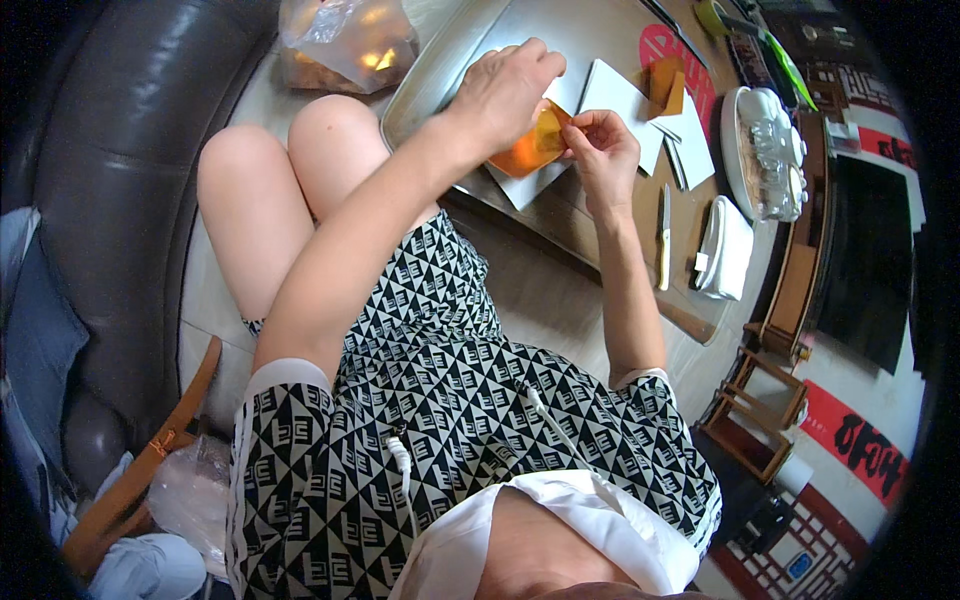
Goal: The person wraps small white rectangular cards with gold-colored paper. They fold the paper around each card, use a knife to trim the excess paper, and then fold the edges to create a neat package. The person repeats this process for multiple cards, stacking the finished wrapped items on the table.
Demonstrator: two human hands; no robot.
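Note:
A glossy orange-gold piece (525, 154), seemingly a thin folded sheet, is between my hands above the low table (589, 225). My left hand (510, 94) reaches over its far side, with the fingers curled and the thumb side at its edge. My right hand (604, 146) pinches its right corner between thumb and fingertips. Beneath it a white sheet (529, 187) sticks out over the table's near edge. To the right, another folded orange-gold piece (666, 86) sits on white papers (619, 105). The left fingers partly hide the held piece.
A knife (664, 236) and a folded white cloth (726, 247) lie right of my right hand. An oval tray (739, 161) of clear glassware stands beyond. A plastic bag (349, 45) with shiny gold contents is beyond my knees. A dark leather sofa (127, 187) is at left.

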